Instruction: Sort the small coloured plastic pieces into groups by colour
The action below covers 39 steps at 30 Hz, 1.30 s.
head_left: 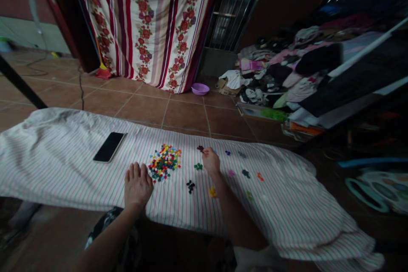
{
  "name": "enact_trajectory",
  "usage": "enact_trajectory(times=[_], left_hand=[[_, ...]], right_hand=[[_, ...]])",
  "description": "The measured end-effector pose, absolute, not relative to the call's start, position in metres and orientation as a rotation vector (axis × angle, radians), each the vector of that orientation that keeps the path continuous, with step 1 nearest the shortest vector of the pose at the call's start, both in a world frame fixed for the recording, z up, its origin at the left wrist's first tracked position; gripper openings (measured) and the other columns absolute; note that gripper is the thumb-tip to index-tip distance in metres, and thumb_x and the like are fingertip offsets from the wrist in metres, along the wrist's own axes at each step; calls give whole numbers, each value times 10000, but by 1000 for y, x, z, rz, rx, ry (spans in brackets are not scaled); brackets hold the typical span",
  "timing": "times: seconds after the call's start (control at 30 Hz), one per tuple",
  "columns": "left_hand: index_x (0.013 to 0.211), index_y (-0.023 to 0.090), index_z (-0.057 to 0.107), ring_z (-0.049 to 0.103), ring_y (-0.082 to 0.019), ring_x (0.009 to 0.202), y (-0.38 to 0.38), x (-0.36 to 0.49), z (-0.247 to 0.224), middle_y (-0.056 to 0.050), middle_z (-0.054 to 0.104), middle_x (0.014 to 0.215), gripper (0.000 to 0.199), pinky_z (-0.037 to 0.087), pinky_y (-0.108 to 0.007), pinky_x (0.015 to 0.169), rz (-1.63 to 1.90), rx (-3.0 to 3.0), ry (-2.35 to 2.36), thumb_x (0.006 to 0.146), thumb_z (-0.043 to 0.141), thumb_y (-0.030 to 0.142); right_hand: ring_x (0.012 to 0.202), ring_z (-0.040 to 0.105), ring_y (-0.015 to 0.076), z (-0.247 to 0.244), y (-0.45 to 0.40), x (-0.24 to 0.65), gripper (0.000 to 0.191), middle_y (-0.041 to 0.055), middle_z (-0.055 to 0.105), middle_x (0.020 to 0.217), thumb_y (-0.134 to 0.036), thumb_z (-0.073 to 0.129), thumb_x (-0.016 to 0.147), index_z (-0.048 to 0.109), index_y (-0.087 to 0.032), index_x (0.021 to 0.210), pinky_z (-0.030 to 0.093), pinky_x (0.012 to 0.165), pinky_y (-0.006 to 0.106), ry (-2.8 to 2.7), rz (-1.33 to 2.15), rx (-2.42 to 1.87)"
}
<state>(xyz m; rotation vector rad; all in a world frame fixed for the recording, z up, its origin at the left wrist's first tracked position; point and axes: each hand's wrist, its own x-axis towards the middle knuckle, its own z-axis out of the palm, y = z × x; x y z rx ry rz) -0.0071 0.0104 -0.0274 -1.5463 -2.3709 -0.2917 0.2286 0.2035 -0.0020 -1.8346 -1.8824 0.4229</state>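
My left hand point(138, 183) lies flat on the striped cloth point(79, 178), fingers stretched out, at the left edge of a mixed pile of small coloured pieces point(165, 161). My right hand point(211, 162) is closed in a pinch, fingertips at a little cluster of dark red pieces point(200, 148); whatever is between them is too small to make out. Around that hand sit small single-colour groups: green pieces point(198, 166), black pieces point(190, 186), yellow pieces point(212, 192), dark blue pieces point(227, 152), pink pieces point(231, 173) and orange pieces point(260, 176).
A black-screened phone point(110, 147) rests left of the pile. Beyond the cloth is a tiled floor point(143, 108) with a purple basin point(200, 89) and a red broom point(103, 72) by a floral curtain point(146, 25). Heaped clothes point(287, 68) fill the right side.
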Motion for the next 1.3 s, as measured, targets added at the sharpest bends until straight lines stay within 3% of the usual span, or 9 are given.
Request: enact_trajectory(times=[0.3,0.8,1.3], left_hand=[[1273,53,587,460,-365,1300,11,-8,-29,-242,533,1352,473,351,-491,1077,-294,-1539,-2365,890,395,254],[1290,52,578,445,-373,1315,11,-8,-27,-249,518,1368,485,334,-495,1085,-276,-1547,-2401,893,394,262],[1287,63,579,447,-357,1318,11,-8,-30,-236,526,1366,481,344,-496,1084,-307,-1531,-2387,894,393,268]], right_hand=[[882,659,160,-4,214,223,194,58,723,925,-101,551,834,647,-176,985,432,728,222,-1962,437,-1886],[943,669,181,-9,225,222,323,49,741,964,-181,584,857,595,-186,1180,426,724,239,-2015,492,-1908],[916,660,166,-22,223,226,323,21,737,961,-218,573,846,606,-212,1167,436,737,235,-1932,500,-1871]])
